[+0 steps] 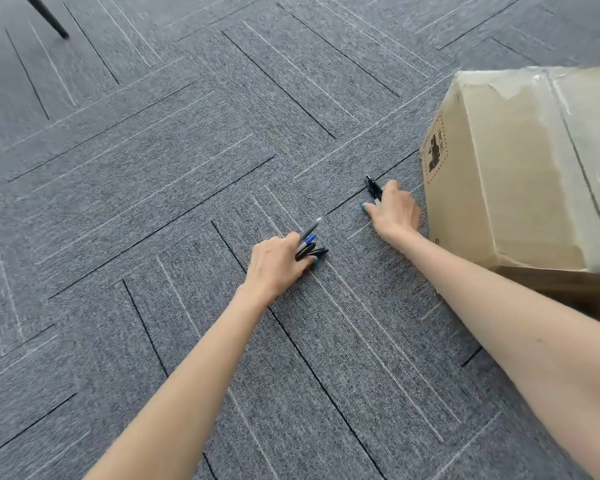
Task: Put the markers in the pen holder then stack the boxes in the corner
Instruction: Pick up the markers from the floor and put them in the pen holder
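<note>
A bundle of markers (309, 242) is clamped in the left hand (278, 263), low over the grey carpet (153, 168). A black marker (373, 187) is pinched in the right hand (394, 211), just beside a cardboard box (513, 168). Markers judged light, stiff, smooth; best taken mid-barrel. Box likely light, dented; held by its lower edges. No pen holder is seen.

Carpet floor (153, 202) open from 7 through 1 o'clock. Cardboard box (520, 174) blocks 2–3 o'clock, just beside the right hand (394, 211), maybe touching. Thin dark leg (47, 16) far out at 11, well apart.
</note>
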### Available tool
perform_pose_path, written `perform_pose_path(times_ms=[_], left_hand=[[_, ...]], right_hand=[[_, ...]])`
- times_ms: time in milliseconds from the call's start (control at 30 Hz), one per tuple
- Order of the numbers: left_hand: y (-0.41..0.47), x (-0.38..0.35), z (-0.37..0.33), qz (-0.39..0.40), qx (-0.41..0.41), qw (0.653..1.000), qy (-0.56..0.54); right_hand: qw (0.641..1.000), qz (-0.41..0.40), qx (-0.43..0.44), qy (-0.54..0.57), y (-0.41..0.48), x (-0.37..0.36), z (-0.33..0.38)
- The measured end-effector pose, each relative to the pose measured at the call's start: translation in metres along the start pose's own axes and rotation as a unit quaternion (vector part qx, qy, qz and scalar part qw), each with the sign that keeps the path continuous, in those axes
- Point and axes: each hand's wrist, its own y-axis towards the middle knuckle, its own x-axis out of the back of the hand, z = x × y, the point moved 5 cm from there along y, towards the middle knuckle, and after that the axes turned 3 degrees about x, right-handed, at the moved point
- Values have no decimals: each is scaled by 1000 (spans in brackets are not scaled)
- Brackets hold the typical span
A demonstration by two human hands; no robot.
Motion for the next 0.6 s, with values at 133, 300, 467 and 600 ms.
perform_pose_path(times_ms=[133, 300, 467, 600], left_hand=[[1, -5, 1, 10, 8, 999, -48], [-2, -3, 4, 63, 89, 988, -112], [-24, 55, -17, 147, 172, 920, -320], [-41, 148, -61, 146, 195, 841, -483]], right_hand=[[1000, 5, 24, -16, -2, -4, 3], [996, 68, 54, 32, -26, -4, 8], [982, 131, 40, 128, -68, 40, 26], [970, 165, 30, 173, -111, 109, 49]])
